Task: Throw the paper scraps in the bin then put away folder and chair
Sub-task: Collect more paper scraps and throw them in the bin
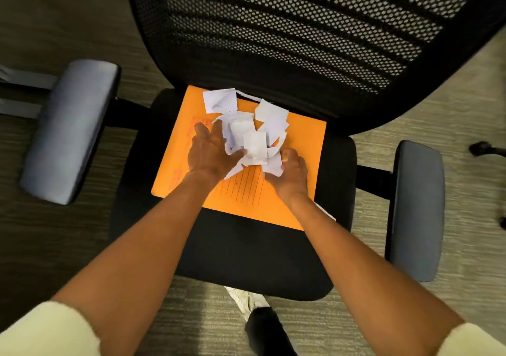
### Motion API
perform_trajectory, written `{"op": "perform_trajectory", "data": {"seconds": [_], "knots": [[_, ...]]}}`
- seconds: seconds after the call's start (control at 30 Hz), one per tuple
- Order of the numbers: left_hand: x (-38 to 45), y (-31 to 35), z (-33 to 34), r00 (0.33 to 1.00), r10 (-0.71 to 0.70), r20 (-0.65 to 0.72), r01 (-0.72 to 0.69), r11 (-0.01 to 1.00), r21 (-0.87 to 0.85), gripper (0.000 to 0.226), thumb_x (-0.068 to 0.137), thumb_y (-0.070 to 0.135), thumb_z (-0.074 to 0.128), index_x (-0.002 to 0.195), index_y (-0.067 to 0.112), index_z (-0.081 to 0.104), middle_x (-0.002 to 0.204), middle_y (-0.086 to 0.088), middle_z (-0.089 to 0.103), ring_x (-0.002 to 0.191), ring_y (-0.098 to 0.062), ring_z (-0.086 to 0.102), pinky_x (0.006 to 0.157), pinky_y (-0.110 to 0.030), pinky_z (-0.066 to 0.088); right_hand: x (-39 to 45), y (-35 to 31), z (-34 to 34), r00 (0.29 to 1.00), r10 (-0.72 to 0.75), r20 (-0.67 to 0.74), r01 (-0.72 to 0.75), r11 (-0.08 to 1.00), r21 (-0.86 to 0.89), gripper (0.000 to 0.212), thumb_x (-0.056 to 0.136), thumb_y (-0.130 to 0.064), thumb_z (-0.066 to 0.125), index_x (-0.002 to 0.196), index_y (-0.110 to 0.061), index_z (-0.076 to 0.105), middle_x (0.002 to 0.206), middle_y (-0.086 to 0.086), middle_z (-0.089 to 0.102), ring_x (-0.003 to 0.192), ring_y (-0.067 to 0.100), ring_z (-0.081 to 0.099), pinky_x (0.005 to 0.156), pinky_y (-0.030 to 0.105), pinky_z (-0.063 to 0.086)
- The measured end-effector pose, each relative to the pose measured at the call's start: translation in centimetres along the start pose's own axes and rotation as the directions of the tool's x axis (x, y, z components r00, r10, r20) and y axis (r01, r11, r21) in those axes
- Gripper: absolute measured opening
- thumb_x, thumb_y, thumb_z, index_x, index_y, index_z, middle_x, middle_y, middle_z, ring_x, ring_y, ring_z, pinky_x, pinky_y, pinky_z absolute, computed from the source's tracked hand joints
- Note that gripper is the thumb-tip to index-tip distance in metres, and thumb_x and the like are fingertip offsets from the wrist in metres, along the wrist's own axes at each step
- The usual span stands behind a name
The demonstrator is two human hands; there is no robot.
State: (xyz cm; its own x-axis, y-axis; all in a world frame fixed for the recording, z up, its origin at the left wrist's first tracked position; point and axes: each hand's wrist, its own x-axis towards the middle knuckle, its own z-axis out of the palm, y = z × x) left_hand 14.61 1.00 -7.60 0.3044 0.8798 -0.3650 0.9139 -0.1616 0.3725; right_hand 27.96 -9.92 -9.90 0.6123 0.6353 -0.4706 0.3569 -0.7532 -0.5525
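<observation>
Both hands cup the heap of paper scraps [253, 134] from either side: the left hand [209, 151] spread wide with fingers splayed against the pile, the right hand [291, 172] curled round its near edge, a few pieces pinched under the thumb. It looks like they are gathering the lot into one bundle so nothing drops on the way to the bin, which I cannot see from here. The scraps lie on the orange folder [298, 147], which serves as a tray on the seat of the chair [246, 251], between its grey armrests [68, 128].
</observation>
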Motion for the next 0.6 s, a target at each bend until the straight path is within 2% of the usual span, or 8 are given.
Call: {"op": "perform_trajectory", "data": {"seconds": [0.1,0.2,0.33,0.4,0.47,0.6], "knots": [[1.9,1.1,0.1,1.000,-0.028,0.003,0.028,1.000,-0.010,0.091,0.075,0.060,0.071,0.146,0.024,0.028,0.143,-0.017,0.030,0.123,-0.035,0.047,0.088,-0.041,0.052,0.2,0.3,-0.3,0.999,-0.030,0.028,0.030,1.000,0.004,0.054,0.077,-0.017,0.078,0.122,-0.021,0.049,0.126,0.004,0.047,0.116,0.020,0.049,0.088,0.029,0.042],[3.0,1.6,0.3,1.000,-0.020,0.017,0.020,1.000,0.019,0.090,0.071,0.060,0.074,0.144,0.026,0.034,0.146,-0.015,0.027,0.128,-0.033,0.042,0.090,-0.041,0.051,0.6,0.3,-0.5,0.998,-0.016,0.058,0.019,0.998,-0.060,0.042,0.075,-0.019,0.080,0.111,-0.017,0.059,0.120,0.004,0.048,0.102,0.016,0.049,0.077,0.023,0.036],[3.0,1.8,1.0,0.999,0.046,0.002,-0.046,0.999,0.020,0.067,0.073,0.049,0.078,0.126,0.017,0.052,0.140,-0.016,0.032,0.123,-0.034,0.044,0.089,-0.041,0.054,0.5,0.9,-0.5,0.999,-0.021,0.045,0.024,0.998,-0.063,0.019,0.080,-0.023,0.075,0.093,-0.017,0.062,0.111,0.001,0.050,0.083,0.008,0.043,0.059,0.009,0.030],[2.6,1.8,1.2,0.997,0.071,0.003,-0.071,0.997,0.027,0.056,0.078,0.043,0.076,0.120,0.013,0.057,0.139,-0.017,0.034,0.122,-0.034,0.045,0.093,-0.041,0.053,0.2,1.2,-0.9,0.998,-0.061,0.030,0.062,0.998,-0.024,0.015,0.082,-0.021,0.073,0.087,-0.018,0.059,0.102,0.001,0.055,0.084,0.011,0.049,0.061,0.009,0.033],[2.3,1.7,1.3,0.996,0.085,0.004,-0.085,0.996,0.029,0.044,0.082,0.033,0.074,0.117,0.010,0.061,0.137,-0.017,0.037,0.122,-0.035,0.046,0.097,-0.042,0.052,-0.2,1.6,-1.3,0.996,-0.082,0.022,0.080,0.994,0.071,0.013,0.083,-0.014,0.071,0.087,-0.015,0.059,0.092,-0.001,0.059,0.082,0.012,0.055,0.066,0.017,0.042],[1.6,0.8,1.3,0.993,0.111,-0.036,-0.112,0.992,-0.055,0.027,0.083,0.012,0.073,0.106,0.005,0.063,0.127,-0.018,0.046,0.114,-0.036,0.053,0.090,-0.040,0.055,-0.5,1.8,-2.3,0.996,-0.085,-0.029,0.089,0.981,0.170,0.013,0.087,-0.009,0.064,0.092,-0.013,0.053,0.083,-0.005,0.056,0.071,0.003,0.052,0.055,0.010,0.037]]}}
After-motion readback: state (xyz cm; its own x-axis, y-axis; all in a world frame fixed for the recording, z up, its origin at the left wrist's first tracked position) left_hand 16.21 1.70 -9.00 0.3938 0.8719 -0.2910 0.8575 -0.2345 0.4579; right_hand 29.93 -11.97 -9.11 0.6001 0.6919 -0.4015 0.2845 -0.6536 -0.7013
